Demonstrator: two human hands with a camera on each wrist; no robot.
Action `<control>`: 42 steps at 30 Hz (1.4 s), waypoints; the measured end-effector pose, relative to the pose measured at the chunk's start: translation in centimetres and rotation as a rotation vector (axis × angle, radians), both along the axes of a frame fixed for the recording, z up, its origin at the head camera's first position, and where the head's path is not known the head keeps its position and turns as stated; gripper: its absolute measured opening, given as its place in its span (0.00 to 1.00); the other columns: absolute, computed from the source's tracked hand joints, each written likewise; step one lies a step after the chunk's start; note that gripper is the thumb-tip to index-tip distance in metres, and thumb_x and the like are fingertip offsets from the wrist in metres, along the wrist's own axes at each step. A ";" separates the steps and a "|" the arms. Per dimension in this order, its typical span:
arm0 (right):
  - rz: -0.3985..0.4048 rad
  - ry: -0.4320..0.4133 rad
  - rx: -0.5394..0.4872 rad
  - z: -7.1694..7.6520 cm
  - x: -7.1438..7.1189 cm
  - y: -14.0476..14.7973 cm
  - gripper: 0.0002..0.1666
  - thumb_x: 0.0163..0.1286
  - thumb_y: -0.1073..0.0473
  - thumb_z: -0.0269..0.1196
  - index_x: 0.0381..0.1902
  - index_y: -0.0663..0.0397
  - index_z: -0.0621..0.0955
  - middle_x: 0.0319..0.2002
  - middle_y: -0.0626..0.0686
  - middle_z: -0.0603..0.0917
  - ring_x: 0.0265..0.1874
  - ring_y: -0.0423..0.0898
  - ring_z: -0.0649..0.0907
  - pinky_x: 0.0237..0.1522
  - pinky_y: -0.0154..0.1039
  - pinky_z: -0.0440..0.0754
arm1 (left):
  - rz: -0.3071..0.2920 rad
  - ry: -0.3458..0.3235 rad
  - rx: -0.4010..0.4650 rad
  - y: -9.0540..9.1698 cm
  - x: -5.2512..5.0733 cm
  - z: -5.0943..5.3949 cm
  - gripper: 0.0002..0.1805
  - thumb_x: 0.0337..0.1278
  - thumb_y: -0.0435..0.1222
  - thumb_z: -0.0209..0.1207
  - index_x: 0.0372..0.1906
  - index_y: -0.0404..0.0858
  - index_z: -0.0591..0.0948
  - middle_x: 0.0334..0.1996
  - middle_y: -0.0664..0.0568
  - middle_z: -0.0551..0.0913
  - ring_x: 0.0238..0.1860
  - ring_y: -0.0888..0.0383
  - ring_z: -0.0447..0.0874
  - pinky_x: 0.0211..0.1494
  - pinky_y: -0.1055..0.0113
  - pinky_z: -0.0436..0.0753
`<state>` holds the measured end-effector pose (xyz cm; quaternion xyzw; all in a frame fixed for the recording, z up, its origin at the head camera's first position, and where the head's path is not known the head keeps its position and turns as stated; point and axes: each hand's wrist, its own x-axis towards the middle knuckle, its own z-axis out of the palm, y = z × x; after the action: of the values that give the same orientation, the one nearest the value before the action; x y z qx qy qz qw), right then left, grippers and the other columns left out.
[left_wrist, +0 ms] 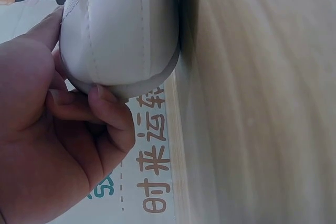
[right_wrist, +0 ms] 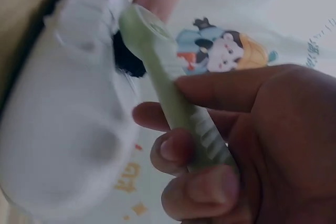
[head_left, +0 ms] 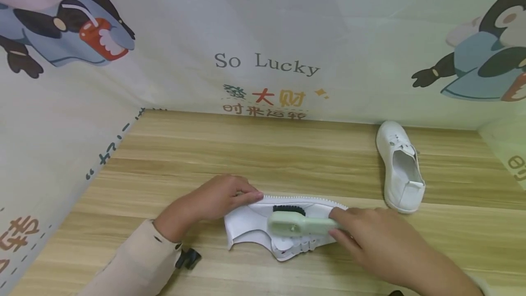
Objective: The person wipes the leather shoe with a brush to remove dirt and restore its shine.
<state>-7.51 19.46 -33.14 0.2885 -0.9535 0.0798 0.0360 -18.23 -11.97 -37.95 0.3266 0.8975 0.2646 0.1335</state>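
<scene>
A white shoe (head_left: 248, 223) lies on its side on the wooden surface, its sole edge away from me. My left hand (head_left: 223, 198) grips it at the heel; in the left wrist view the curled fingers (left_wrist: 113, 111) press against the heel's sole edge. My right hand (head_left: 371, 236) holds a pale green brush (head_left: 304, 224) by its handle. Its dark bristles (head_left: 289, 209) face the shoe's side near the sole; whether they touch is hard to tell. In the right wrist view, fingers wrap the brush's ribbed handle (right_wrist: 202, 129) beside the shoe's toe (right_wrist: 58, 156).
A second white shoe (head_left: 404, 195) stands upright at the back right, near the printed backdrop (head_left: 353, 58). The wood-grain surface (head_left: 185, 150) runs under everything. A small black object (head_left: 189, 258) shows by the left sleeve (head_left: 135, 259).
</scene>
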 end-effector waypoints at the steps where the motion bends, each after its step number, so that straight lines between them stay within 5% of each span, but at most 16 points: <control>1: -0.010 0.000 0.017 0.2 0.0 0.3 0.09 0.71 0.48 0.63 0.32 0.37 0.75 0.19 0.32 0.67 0.18 0.31 0.65 0.22 0.31 0.64 | 0.001 -0.002 -0.001 0.0 0.0 0.0 0.18 0.72 0.55 0.50 0.40 0.55 0.89 0.37 0.63 0.86 0.41 0.66 0.82 0.52 0.59 0.80; 18: -0.102 -0.071 0.051 1.9 0.1 3.6 0.04 0.68 0.46 0.65 0.34 0.30 0.79 0.19 0.30 0.69 0.20 0.30 0.67 0.24 0.35 0.66 | 0.019 -0.016 0.004 0.0 0.2 -0.2 0.18 0.72 0.54 0.52 0.40 0.54 0.89 0.38 0.61 0.87 0.40 0.67 0.82 0.52 0.59 0.80; 27: -0.125 -0.025 0.048 2.4 0.3 4.6 0.10 0.64 0.48 0.67 0.28 0.27 0.76 0.14 0.31 0.63 0.15 0.30 0.62 0.22 0.32 0.61 | 0.022 -0.020 0.008 0.1 0.1 0.0 0.18 0.72 0.55 0.51 0.40 0.54 0.89 0.38 0.61 0.87 0.38 0.67 0.81 0.50 0.61 0.80; 35: -0.110 -0.058 0.040 2.1 0.0 4.0 0.10 0.67 0.47 0.65 0.28 0.27 0.74 0.15 0.31 0.64 0.17 0.31 0.64 0.23 0.33 0.63 | 0.024 -0.020 -0.001 0.1 0.1 0.0 0.18 0.72 0.54 0.51 0.41 0.54 0.89 0.39 0.61 0.87 0.41 0.66 0.82 0.51 0.59 0.80; 42: -0.101 -0.046 0.030 1.3 -0.3 3.2 0.03 0.68 0.47 0.64 0.38 0.31 0.80 0.22 0.30 0.73 0.20 0.31 0.67 0.24 0.34 0.66 | 0.022 -0.017 -0.006 0.1 0.1 0.0 0.18 0.72 0.54 0.51 0.40 0.54 0.89 0.38 0.61 0.87 0.41 0.65 0.82 0.52 0.59 0.81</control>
<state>-7.80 22.64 -31.81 0.2385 -0.9685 0.0704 0.0139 -18.13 -11.85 -37.97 0.3141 0.9006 0.2663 0.1394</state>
